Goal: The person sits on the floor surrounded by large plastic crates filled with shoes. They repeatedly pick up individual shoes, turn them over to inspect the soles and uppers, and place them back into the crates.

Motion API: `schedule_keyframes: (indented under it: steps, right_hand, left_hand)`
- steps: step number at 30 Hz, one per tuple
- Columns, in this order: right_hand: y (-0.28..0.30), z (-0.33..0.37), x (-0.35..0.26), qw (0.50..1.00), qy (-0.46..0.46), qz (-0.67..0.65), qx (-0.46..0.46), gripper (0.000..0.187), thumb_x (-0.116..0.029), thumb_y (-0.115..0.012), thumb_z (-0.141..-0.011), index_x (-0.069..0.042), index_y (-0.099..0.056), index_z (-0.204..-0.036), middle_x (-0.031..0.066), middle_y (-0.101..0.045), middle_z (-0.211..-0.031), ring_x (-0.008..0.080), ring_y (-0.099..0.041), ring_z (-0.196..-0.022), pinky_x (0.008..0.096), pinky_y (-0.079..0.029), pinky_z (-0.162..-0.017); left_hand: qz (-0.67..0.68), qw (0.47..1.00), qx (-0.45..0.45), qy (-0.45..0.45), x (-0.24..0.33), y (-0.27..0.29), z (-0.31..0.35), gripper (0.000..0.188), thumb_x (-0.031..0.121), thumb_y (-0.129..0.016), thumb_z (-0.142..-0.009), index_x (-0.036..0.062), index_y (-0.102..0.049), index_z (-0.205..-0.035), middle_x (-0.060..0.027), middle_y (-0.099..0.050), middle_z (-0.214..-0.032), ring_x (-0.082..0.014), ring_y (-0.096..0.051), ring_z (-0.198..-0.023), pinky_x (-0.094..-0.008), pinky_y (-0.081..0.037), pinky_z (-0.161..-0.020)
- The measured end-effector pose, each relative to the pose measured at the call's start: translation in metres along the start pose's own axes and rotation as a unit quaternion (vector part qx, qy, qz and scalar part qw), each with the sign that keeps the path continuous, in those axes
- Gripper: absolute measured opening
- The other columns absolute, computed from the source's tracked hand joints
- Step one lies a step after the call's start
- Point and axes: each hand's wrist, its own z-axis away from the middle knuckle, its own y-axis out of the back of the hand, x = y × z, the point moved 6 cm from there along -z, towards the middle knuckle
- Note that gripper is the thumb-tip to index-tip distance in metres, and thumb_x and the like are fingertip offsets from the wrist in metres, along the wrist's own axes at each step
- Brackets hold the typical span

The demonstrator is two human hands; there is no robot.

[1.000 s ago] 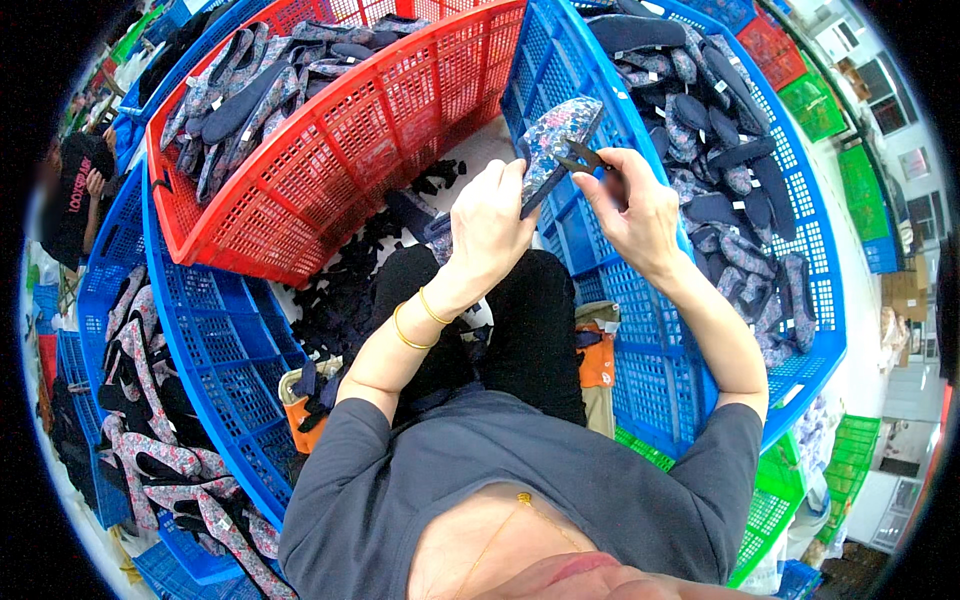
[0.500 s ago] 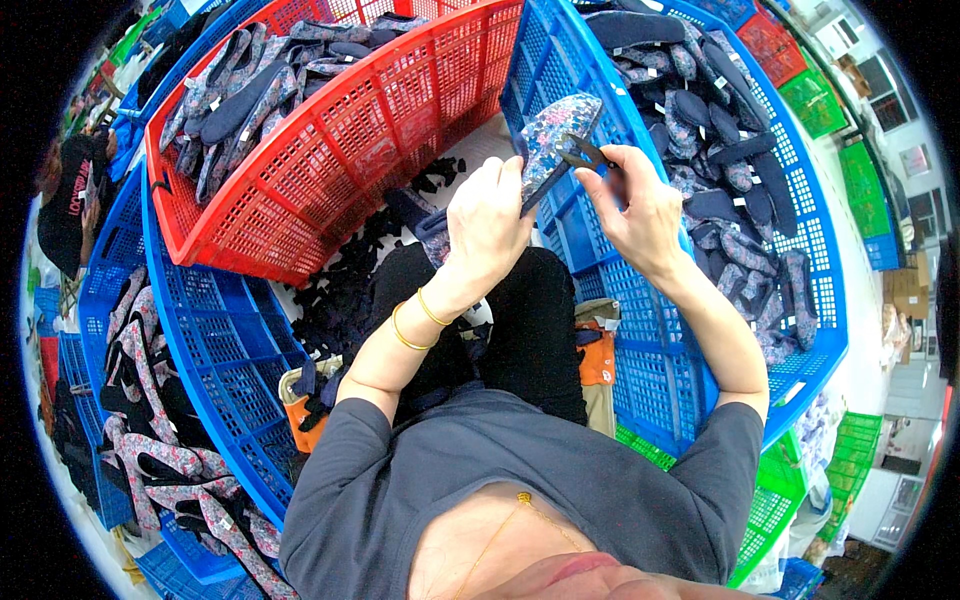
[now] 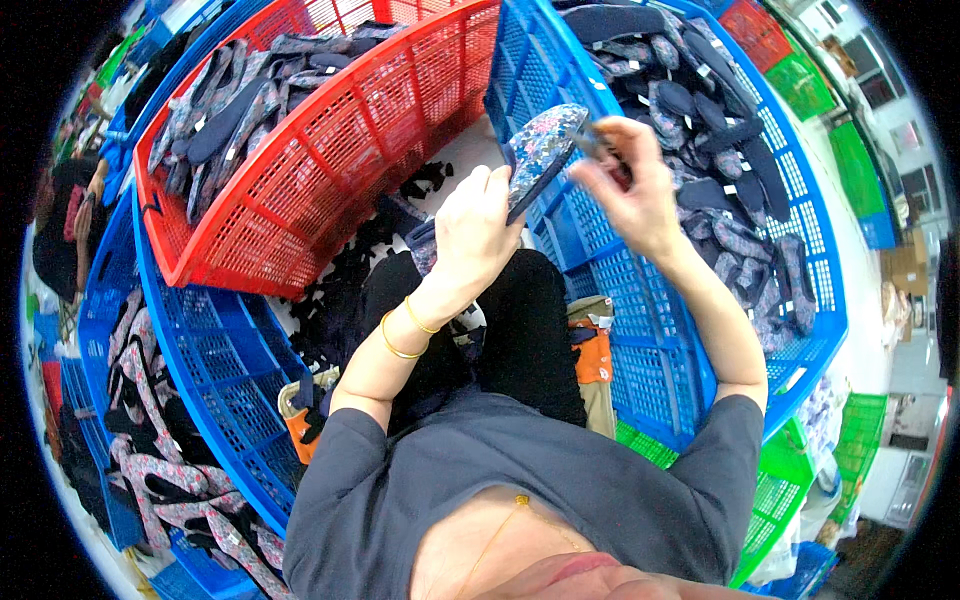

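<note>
My left hand (image 3: 472,225) is closed around a floral fabric slipper (image 3: 546,148) with a dark sole edge, its toe pointing up and to the right. Just right of that toe, my right hand (image 3: 640,195) grips small dark thread snips (image 3: 600,150). The snips are blurred, so whether their blades touch the slipper is unclear. Below my left wrist, part of another floral piece (image 3: 422,248) shows near my knee.
A red crate (image 3: 330,150) of similar slippers stands front left, with a blue crate (image 3: 640,330) of them at right. More floral pieces (image 3: 150,400) fill a blue crate at left. Dark scraps (image 3: 335,270) litter the floor between. Another person (image 3: 75,225) is at far left.
My right hand has lifted slightly with the snips, which now sit beside the toe instead of across the slipper. The slipper has shifted a little left and turned slightly.
</note>
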Motion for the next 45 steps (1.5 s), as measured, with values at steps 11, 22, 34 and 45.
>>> schedule_keyframes:
  steps: [11,22,34,45]
  right_hand:
    - [0.106,-0.052,0.148,0.986,-0.148,0.077,0.027,0.030,-0.027,-0.056,-0.094,-0.002,-0.066,-0.081,0.0034,-0.062,-0.067,0.0106,-0.055,-0.061,0.0259,-0.043,-0.057]
    - [0.070,0.093,0.490,0.781,-0.598,0.065,0.168,0.037,-0.032,-0.077,-0.075,0.002,-0.065,-0.084,0.0089,-0.062,-0.065,0.0171,-0.054,-0.048,0.0338,-0.046,-0.046]
    - [0.167,-0.075,0.216,0.982,-0.139,0.129,-0.025,0.033,-0.011,-0.058,-0.091,-0.005,-0.055,-0.123,0.0036,-0.064,-0.089,0.0085,-0.054,-0.058,0.0230,-0.047,-0.057]
    - [0.006,-0.081,0.016,0.885,0.110,0.248,-0.377,0.040,-0.007,-0.057,-0.086,-0.012,-0.059,-0.126,0.0153,-0.067,-0.106,0.0271,-0.066,-0.090,0.0333,-0.052,-0.080]
  left_hand:
    - [-0.182,0.936,0.280,0.110,-0.215,0.186,-0.150,0.053,0.043,-0.066,-0.087,-0.0025,-0.058,-0.112,-0.0216,-0.062,-0.107,-0.0316,-0.058,-0.102,-0.0399,-0.043,-0.091]
    - [0.014,0.994,-0.102,-0.041,-0.078,-0.038,-0.019,0.026,0.011,-0.064,-0.087,0.0000,-0.062,-0.109,-0.0140,-0.061,-0.115,-0.0288,-0.056,-0.111,-0.0360,-0.040,-0.102]
    - [0.218,0.958,-0.173,-0.065,-0.046,-0.058,-0.029,0.028,0.005,-0.063,-0.088,0.0022,-0.062,-0.115,-0.0125,-0.060,-0.119,-0.0245,-0.058,-0.112,-0.0340,-0.045,-0.096]
    - [0.290,0.956,0.023,-0.046,0.036,0.006,-0.030,0.053,0.016,-0.078,-0.076,0.0058,-0.053,-0.122,-0.0090,-0.052,-0.098,-0.0164,-0.057,-0.073,-0.0283,-0.053,-0.066]
